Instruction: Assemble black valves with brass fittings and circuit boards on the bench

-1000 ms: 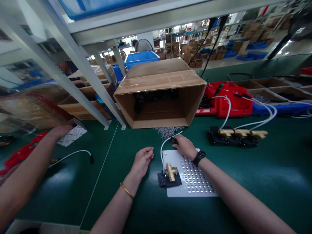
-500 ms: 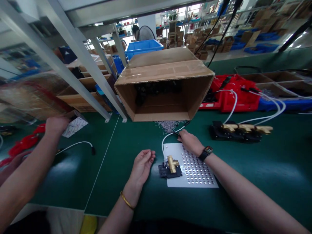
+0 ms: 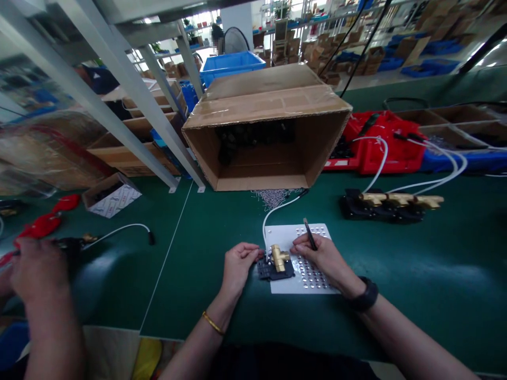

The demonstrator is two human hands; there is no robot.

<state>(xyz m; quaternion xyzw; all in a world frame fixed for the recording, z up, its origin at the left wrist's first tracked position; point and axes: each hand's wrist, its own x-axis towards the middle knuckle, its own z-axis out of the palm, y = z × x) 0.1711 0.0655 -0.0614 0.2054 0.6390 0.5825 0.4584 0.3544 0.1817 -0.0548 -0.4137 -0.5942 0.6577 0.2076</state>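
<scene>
A brass T-shaped fitting sits in a black fixture at the left edge of a white perforated plate on the green table. My left hand is curled, fingertips touching the fixture's left side. My right hand lies on the plate just right of the fitting, pinching a thin dark pen-like tool whose upper end points up and away from me. A white hose runs from the fixture toward the cardboard box.
An open cardboard box lies on its side behind the plate, with a pile of small metal pins in front. To the right sits a black fixture with three brass fittings and red bins. A co-worker's hands work at left.
My right hand came back from the pin pile with the dark tool and now rests beside the fitting. My left hand moved onto the fixture. The co-worker's arm withdrew from the small box.
</scene>
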